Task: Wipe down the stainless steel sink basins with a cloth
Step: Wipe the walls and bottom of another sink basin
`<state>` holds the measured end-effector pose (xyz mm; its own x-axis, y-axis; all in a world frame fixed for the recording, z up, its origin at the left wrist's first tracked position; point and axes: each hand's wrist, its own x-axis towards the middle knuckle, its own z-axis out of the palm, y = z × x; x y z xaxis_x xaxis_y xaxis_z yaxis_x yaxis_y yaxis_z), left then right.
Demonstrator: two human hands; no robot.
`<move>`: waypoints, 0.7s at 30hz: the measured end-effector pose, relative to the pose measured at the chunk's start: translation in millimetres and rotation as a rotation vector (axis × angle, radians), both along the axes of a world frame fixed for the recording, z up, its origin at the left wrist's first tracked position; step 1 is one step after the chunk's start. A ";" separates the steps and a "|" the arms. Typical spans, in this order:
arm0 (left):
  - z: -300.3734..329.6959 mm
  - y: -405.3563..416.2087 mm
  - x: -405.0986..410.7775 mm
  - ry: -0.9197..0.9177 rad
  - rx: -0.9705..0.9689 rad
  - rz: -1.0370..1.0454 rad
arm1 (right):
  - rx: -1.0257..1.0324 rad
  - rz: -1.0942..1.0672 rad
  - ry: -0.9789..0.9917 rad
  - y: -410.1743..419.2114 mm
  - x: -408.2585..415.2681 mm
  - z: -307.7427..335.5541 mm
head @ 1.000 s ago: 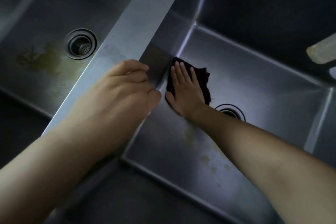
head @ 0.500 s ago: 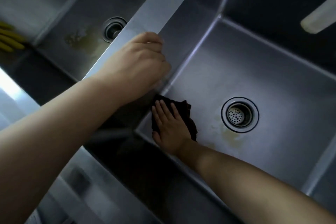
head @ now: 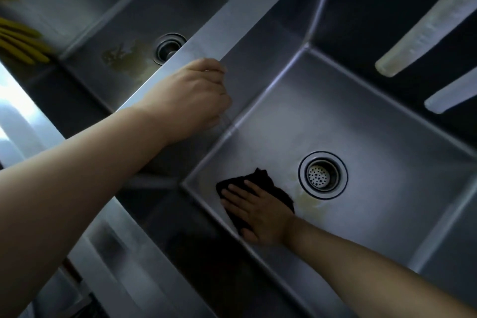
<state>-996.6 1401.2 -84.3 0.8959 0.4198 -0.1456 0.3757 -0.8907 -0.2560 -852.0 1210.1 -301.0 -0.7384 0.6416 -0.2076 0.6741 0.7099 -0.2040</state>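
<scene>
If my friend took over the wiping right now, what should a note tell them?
Right hand: flat, fingers straight, pressing the dark cloth on the right basin floor, near its front-left corner, beside the drain.
Left hand: fingers curled over the divider between the basins, as a brace.
Done: cannot tell how much is wiped.
Left: a yellowish stain by the right drain, next to the cloth; a brownish stain in the left basin. Probably wipe those next.

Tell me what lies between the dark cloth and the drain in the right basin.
Head view: bare steel floor with a yellowish stain between the cloth and the drain.
</scene>
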 end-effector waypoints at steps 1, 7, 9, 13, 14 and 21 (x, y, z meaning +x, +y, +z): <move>0.7 0.1 0.6 -0.003 -0.009 0.003 | 0.009 -0.031 0.004 2.6 9.4 0.6; 2.7 2.5 2.4 -0.018 -0.060 0.010 | 0.036 -0.395 0.024 62.7 60.6 10.9; 2.1 2.5 2.0 -0.036 -0.063 0.010 | 0.051 -0.489 0.015 87.0 79.0 12.5; -3.0 3.4 -0.3 -0.054 -0.050 -0.003 | 0.114 -0.732 -0.071 131.0 109.4 5.9; -3.0 3.6 -0.5 -0.072 -0.048 -0.008 | 0.120 -0.825 -0.086 138.3 111.8 4.1; -3.7 4.3 -4.6 -0.065 -0.044 -0.012 | 0.066 -1.019 -0.113 117.6 71.3 3.8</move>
<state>-1001.1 1405.5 -88.0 0.9089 0.4035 -0.1053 0.3796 -0.9050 -0.1919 -780.7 1327.7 -297.3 0.1851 0.9654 -0.1835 0.9757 -0.2029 -0.0834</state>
